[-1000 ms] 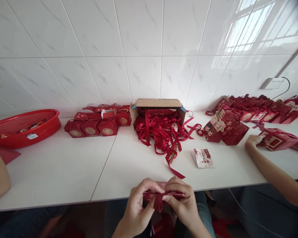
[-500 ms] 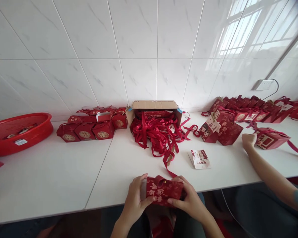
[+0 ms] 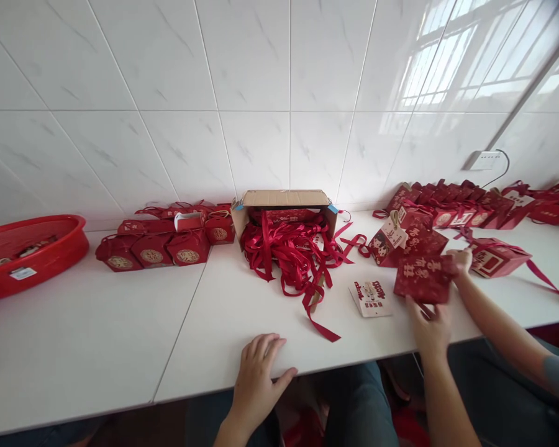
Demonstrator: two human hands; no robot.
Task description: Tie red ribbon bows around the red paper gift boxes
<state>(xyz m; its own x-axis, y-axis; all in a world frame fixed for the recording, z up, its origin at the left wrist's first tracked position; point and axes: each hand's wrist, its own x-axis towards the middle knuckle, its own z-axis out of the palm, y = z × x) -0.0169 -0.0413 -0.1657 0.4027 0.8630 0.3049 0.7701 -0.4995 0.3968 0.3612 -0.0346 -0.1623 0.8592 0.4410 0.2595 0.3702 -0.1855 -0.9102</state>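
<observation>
My left hand (image 3: 259,374) lies flat on the white table's front edge (image 3: 205,379), fingers apart, holding nothing. My right hand (image 3: 429,324) reaches out to the right and grips the lower edge of a flat red gift bag with gold characters (image 3: 423,277). Another person's hand (image 3: 459,259) touches the far right corner of that same bag. A printed white card (image 3: 371,297) lies just left of the bag. A cardboard box (image 3: 284,200) spills a heap of red ribbons (image 3: 293,251) toward me.
Finished small red gift boxes (image 3: 153,247) stand at the back left beside a red plastic basin (image 3: 25,251). More red bags (image 3: 466,208) line the back right wall, one with a ribbon (image 3: 494,257) near the other person's arm. A power strip (image 3: 482,160) hangs on the tiles.
The red bag that both my hands held at the table edge has gone right in my right hand. My left hand let go and settled flat. The other person's hand now meets the bag.
</observation>
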